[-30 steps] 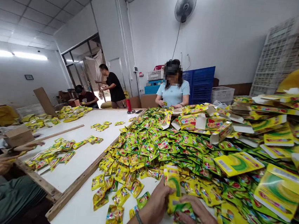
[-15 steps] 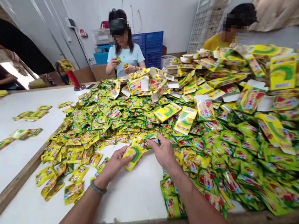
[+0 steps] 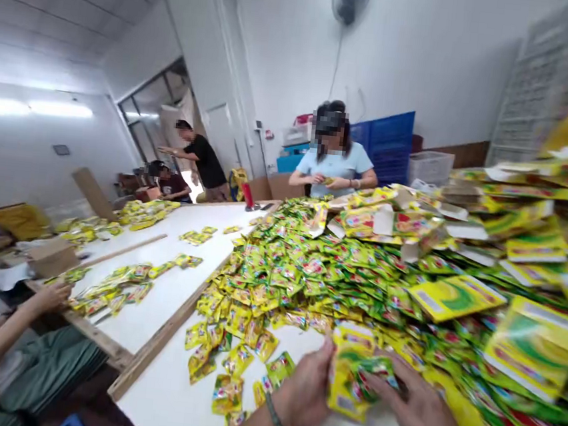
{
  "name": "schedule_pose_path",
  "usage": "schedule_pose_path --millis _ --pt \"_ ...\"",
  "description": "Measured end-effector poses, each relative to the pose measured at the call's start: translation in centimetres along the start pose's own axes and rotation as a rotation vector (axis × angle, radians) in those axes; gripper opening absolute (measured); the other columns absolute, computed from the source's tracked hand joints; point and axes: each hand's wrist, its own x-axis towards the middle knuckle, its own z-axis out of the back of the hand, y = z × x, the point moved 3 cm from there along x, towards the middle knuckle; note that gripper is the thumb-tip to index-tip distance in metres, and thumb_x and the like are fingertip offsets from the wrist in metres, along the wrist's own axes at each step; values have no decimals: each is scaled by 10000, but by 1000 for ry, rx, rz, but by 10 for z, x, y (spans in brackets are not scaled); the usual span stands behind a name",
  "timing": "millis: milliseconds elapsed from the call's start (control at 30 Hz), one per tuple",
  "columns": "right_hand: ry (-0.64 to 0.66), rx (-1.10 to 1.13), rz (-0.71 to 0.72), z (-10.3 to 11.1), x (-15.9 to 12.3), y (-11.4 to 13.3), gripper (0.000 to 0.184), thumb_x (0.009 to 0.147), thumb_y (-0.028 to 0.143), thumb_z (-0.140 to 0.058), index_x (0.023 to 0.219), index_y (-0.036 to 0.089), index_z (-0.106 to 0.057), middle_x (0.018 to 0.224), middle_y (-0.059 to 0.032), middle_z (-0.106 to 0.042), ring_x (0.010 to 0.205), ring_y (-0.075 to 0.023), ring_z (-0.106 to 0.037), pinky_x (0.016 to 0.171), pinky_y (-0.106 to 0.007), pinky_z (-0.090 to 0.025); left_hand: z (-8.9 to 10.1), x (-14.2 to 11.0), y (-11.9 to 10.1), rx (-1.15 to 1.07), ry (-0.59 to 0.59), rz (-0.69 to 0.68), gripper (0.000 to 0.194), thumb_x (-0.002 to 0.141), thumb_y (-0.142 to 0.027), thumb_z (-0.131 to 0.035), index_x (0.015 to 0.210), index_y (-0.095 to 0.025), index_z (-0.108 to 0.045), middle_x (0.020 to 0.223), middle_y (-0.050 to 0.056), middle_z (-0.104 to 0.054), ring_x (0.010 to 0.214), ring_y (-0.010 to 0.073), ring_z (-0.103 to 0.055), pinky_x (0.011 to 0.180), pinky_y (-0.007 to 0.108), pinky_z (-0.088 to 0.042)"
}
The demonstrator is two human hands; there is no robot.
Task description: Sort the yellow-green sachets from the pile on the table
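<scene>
My left hand (image 3: 308, 381), a dark band on its wrist, is closed around the edge of a small yellow carton (image 3: 348, 353) with a green curve printed on it. The carton stands tilted above the white tabletop. Between the thumb and fingers of my right hand (image 3: 419, 403) is a green sachet (image 3: 374, 370), held against the carton's front and covering part of it. Whether the sachet is partly inside the carton I cannot tell. Behind both hands spreads a heap of green sachets (image 3: 319, 270). Yellow sachets (image 3: 227, 393) lie to the left of my left hand.
Flat yellow cartons (image 3: 535, 344) are piled on the sachets at right. A wooden strip (image 3: 171, 336) divides the white table (image 3: 158, 264). Across the heap a person in light blue (image 3: 336, 168) handles a small packet. Another person's arm (image 3: 12, 327) reaches in at left.
My view has swung left and up, bringing more people and the ceiling into sight. My right hand has come against the carton with a green sachet; my left hand still holds the carton.
</scene>
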Motion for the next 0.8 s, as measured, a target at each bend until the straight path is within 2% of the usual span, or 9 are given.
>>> schedule_pose_path --millis 133,200,267,367,467,567,667,700,800 --pt "-88 -92 81 -3 5 -12 440 674 558 -561 921 220 -699 1027 -74 -691 973 -280 -637 808 -341 -546 2 1 6 -59 121 61 571 843 -545 -437 1131 -82 -605 998 161 -669 947 266 -609 880 384 -399" --pt "-114 -113 120 -2 4 -13 425 688 562 -548 909 232 -701 1025 -59 -694 967 -262 -644 795 -312 -554 9 0 10 -69 123 107 553 826 -551 -471 1109 -97 -610 935 141 -676 844 231 -624 807 350 -418" --pt "-147 -136 147 -1 3 -13 407 697 558 -547 901 242 -702 1010 -49 -700 951 -249 -652 766 -284 -561 19 2 16 -63 57 209 610 772 -641 -480 1028 -109 -633 804 105 -670 666 191 -614 676 313 -431" --pt "-177 -152 176 -2 2 -14 376 693 546 -567 892 257 -703 999 -34 -705 932 -241 -659 726 -258 -563 29 4 21 23 -124 324 701 610 -786 -506 741 -110 -638 533 41 -569 415 136 -496 477 263 -365" --pt "-167 -127 172 3 5 -16 372 662 548 -597 865 256 -705 976 -34 -710 914 -248 -662 711 -260 -559 25 3 7 167 -197 56 559 515 -642 -725 660 -110 -629 500 23 -553 413 111 -469 486 249 -376" --pt "-134 -64 61 16 10 -18 361 659 557 -606 804 239 -691 813 -34 -722 749 -235 -672 602 -257 -538 14 -5 -15 275 -187 -217 473 498 -384 -841 852 -114 -682 754 62 -665 609 126 -568 655 252 -437" --pt "-263 13 -125 33 11 -13 348 713 555 -585 720 209 -619 592 -8 -652 547 -183 -594 499 -250 -463 11 -12 -22 535 -218 -176 424 517 -314 -837 864 -118 -691 821 63 -680 643 131 -572 633 235 -432" --pt "-335 60 -136 36 10 -9 350 736 550 -571 701 202 -585 587 -4 -636 556 -172 -578 511 -245 -450 10 -12 -21 641 -212 -151 402 534 -321 -827 854 -118 -692 808 58 -680 634 130 -566 610 226 -425" --pt "-296 108 -37 31 9 4 325 762 515 -559 728 192 -546 639 4 -615 606 -151 -536 572 -243 -425 12 -11 -17 810 -195 -163 361 615 -366 -771 879 -134 -689 813 43 -683 667 137 -572 601 213 -423"
